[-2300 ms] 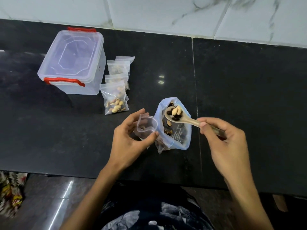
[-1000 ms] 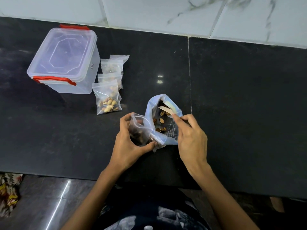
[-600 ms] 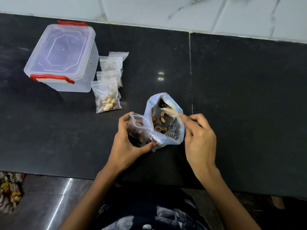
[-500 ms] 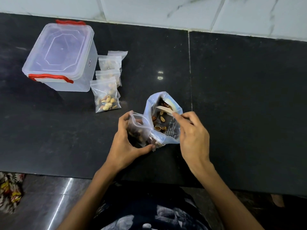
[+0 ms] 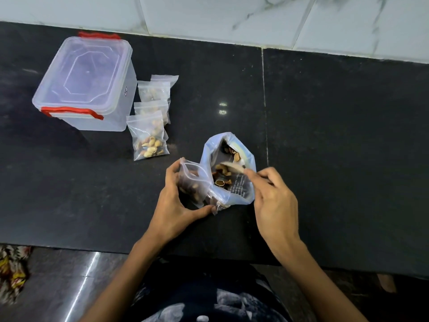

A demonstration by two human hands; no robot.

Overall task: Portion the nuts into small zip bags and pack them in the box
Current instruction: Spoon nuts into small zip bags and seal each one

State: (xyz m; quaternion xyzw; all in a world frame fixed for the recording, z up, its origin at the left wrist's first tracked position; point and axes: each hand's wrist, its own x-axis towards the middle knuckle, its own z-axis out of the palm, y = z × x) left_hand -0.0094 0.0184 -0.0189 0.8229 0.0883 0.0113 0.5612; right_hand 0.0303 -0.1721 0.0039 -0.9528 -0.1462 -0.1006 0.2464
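Observation:
My left hand point(image 5: 173, 205) grips a small open zip bag point(image 5: 192, 182) partly filled with nuts, held upright on the black counter point(image 5: 336, 147). Touching it on the right stands the large bluish bag of mixed nuts point(image 5: 232, 170), its mouth open. My right hand point(image 5: 274, 201) pinches the handle of a wooden spoon point(image 5: 232, 167), whose bowl sits inside the large bag with nuts on it. Three filled small zip bags point(image 5: 149, 138) lie beside the clear plastic box point(image 5: 86, 82), whose lid with red clips is on.
A white marble-tiled wall point(image 5: 232, 17) runs along the back of the counter. A seam point(image 5: 264, 101) splits the counter right of the large bag. The counter's front edge is just below my wrists, with a shiny floor and patterned cloth point(image 5: 11, 270) beneath.
The spoon emptied its nuts into the small bag, then went back into the large bag. Now its bowl is lifting with nuts on it. The left hand kept hold of the small bag.

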